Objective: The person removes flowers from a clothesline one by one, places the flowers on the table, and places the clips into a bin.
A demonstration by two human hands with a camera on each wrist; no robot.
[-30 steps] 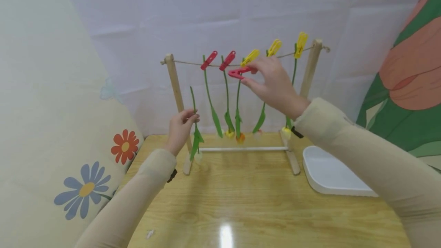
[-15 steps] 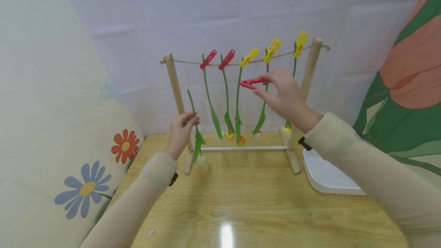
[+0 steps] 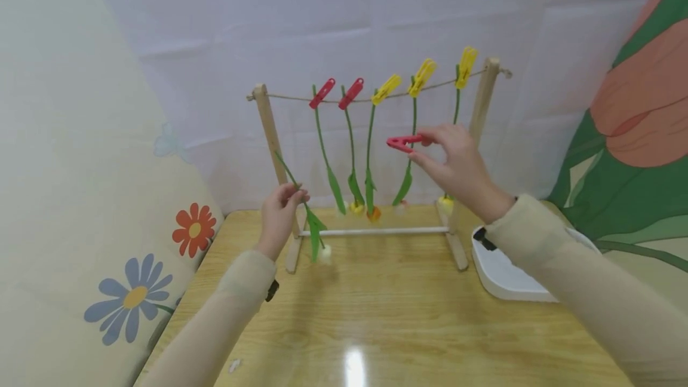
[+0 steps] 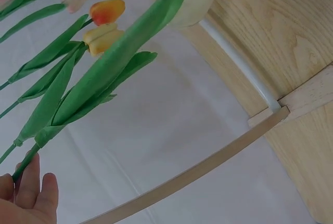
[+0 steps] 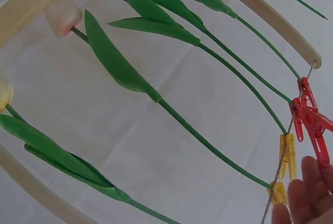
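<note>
My left hand [image 3: 278, 214] pinches the green stem of an artificial white tulip [image 3: 315, 229] in front of the rack's left post. Its stem leans up to the left, and the white bloom [image 4: 193, 2] hangs low. Between thumb and fingertips of my right hand [image 3: 459, 166] is a red clothespin [image 3: 401, 143], held below the twine and pointing left. Behind it, several tulips dangle bloom-down from the twine [image 3: 290, 98]. Two red clothespins [image 3: 351, 94] clip the left ones; three yellow clothespins [image 3: 421, 77] clip the others.
The wooden rack's left post [image 3: 270, 130] and right post [image 3: 485, 100] stand on the table [image 3: 376, 303], joined low down by a white rod [image 3: 376, 232]. A white tray [image 3: 497, 282] sits at the right, partly behind the right sleeve. A pale cloth [image 3: 215, 34] hangs behind.
My right hand has moved down and to the right, away from the twine, with the red clothespin. The tulip in my left hand has tilted, its stem end going left and its bloom right.
</note>
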